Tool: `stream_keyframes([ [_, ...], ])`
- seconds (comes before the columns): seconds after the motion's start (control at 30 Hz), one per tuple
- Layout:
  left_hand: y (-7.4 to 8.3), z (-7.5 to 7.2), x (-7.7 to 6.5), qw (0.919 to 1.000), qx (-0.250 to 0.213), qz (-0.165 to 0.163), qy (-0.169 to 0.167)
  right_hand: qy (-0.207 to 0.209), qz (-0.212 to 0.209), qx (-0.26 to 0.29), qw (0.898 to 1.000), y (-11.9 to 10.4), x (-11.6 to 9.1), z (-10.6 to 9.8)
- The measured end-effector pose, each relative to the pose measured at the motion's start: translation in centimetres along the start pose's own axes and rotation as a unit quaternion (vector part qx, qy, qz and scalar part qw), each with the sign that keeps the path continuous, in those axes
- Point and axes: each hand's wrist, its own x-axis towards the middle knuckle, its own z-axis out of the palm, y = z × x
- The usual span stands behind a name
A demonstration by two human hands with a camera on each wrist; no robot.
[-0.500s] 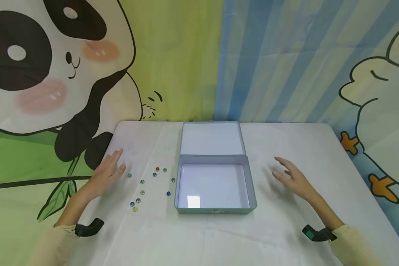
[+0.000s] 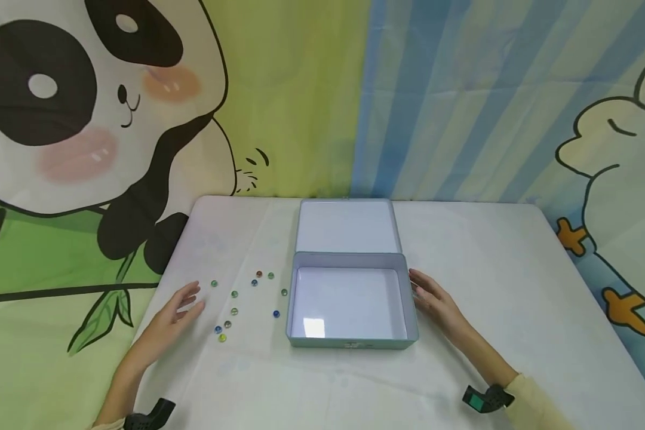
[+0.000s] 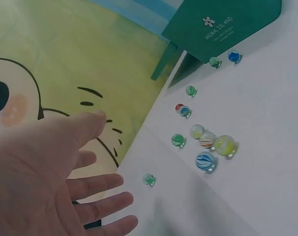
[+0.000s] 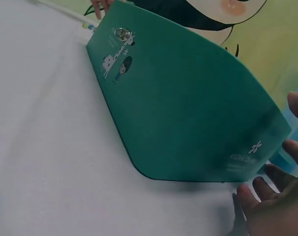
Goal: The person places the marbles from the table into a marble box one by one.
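A green metal box [image 2: 352, 343] stands on the white table with its lid [image 2: 349, 226] folded back behind it. My right hand [image 2: 441, 307] is at the box's right wall, fingers loosely bent; whether the fingertips touch it I cannot tell. In the right wrist view, those fingers [image 4: 264, 189] are by one corner of the printed green side [image 4: 188, 108]. To the left of the box lie several glass marbles, among them a yellow-green marble [image 2: 222, 338] and a dark blue marble [image 2: 276, 313]. Beside them my left hand [image 2: 163, 328] holds nothing, its fingers [image 3: 102, 209] spread.
White cloth covers the table [image 2: 322, 388]. Behind it hangs a printed curtain with a panda [image 2: 156, 119] on the left and blue stripes [image 2: 435, 119] further right. Each wrist wears a black device, such as the one on the right wrist [image 2: 489, 399].
My right hand has moved left, up to the box's right side. The left hand has come down nearer the front of the table. Box and marbles keep their places; the head view shifted slightly.
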Motion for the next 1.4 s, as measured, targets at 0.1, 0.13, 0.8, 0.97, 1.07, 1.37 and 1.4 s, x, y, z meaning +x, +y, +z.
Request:
stream_keyframes([
  [0.1, -1.0, 1.5, -1.9, 0.9996, 0.007, -0.016, 0.022, -0.004, -0.005, -0.012, 1.000, 1.0, -0.2, 0.1],
  [0.13, -1.2, 2.0, -2.5, 0.9993, 0.013, -0.021, 0.026, -0.007, -0.006, -0.014, 1.000, 1.2, -0.2, 0.1],
  [0.8, -1.1, 4.7, -3.0, 0.9822, 0.163, 0.027, 0.090, -0.015, -0.009, 0.018, 1.000, 1.6, 0.5, 0.5],
  [0.97, -1.2, 4.8, -2.6, 0.9771, 0.186, 0.025, 0.100, -0.014, 0.005, 0.020, 1.000, 1.5, 0.5, 0.5],
  [1.07, -1.2, 4.9, -2.4, 0.9751, 0.194, 0.021, 0.106, -0.014, 0.009, 0.020, 1.000, 1.4, 0.5, 0.5],
  [1.37, -1.4, 4.7, -2.0, 0.9791, 0.156, 0.013, 0.130, -0.016, 0.011, 0.022, 1.000, 1.5, 0.6, 0.4],
  [1.4, -1.4, 4.6, -2.0, 0.9800, 0.145, 0.017, 0.136, -0.017, 0.011, 0.022, 1.000, 1.5, 0.6, 0.4],
])
